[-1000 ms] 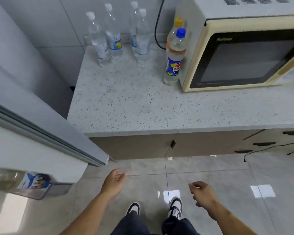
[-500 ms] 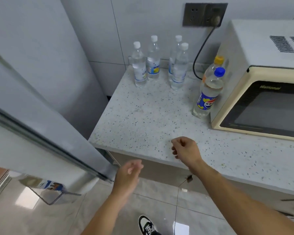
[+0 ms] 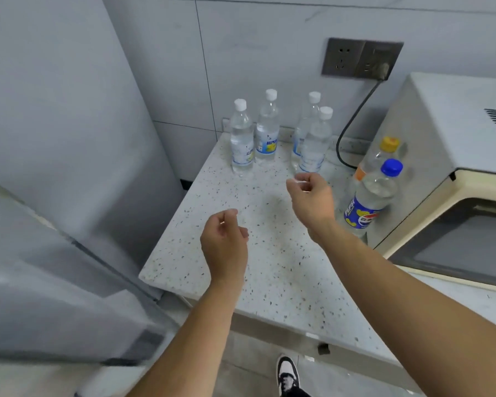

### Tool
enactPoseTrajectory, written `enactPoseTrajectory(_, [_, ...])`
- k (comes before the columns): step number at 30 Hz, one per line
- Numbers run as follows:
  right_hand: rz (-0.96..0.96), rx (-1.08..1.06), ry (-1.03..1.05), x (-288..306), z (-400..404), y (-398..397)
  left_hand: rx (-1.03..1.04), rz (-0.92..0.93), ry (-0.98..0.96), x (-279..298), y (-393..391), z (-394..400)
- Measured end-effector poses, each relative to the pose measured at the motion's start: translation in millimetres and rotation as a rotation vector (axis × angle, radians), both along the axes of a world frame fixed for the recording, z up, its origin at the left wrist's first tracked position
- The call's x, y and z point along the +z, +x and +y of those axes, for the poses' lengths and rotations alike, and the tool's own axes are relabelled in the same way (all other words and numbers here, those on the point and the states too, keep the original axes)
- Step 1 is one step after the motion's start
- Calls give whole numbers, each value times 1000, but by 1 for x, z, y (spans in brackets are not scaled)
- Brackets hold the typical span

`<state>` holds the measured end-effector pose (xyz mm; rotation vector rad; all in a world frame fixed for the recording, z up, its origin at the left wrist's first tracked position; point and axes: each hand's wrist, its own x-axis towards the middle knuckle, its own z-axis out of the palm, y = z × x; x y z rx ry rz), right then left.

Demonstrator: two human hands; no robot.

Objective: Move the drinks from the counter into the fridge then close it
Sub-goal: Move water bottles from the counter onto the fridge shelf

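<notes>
While the fridge door (image 3: 55,282) stands swung open on the far left of the counter (image 3: 269,267), we have both hands out over the stone and nothing in either. Left of the microwave (image 3: 455,196), at the counter's back edge by the wall, four water bottles (image 3: 242,138) wait upright in two loose pairs, white caps on. Our left hand (image 3: 224,242) hovers above the counter's near half, fingers loosely curled, holding nothing. Our right hand (image 3: 309,202) is further in, just in front of the nearest of the water bottles, fingers relaxed and curled, not yet touching it. Right up against the microwave's side stand the Pepsi bottle (image 3: 370,199) with its blue cap and, behind it, a yellow-capped bottle (image 3: 381,156). So we count six drinks on the counter. We cannot see the fridge shelves from here, so we cannot tell what is already inside. By our reckoning, plenty remains: six bottles to carry, then the door to shut.
</notes>
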<state>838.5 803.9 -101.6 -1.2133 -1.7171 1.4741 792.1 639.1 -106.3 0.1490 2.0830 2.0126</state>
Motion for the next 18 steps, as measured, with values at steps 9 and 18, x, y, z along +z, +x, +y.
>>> enactPoseTrajectory(9, [209, -422, -185, -9, 96, -59, 68, -123, -110, -2, -75, 115])
enactPoseTrajectory(18, [72, -385, 22, -55, 132, -85, 4, -94, -341, -29, -154, 186])
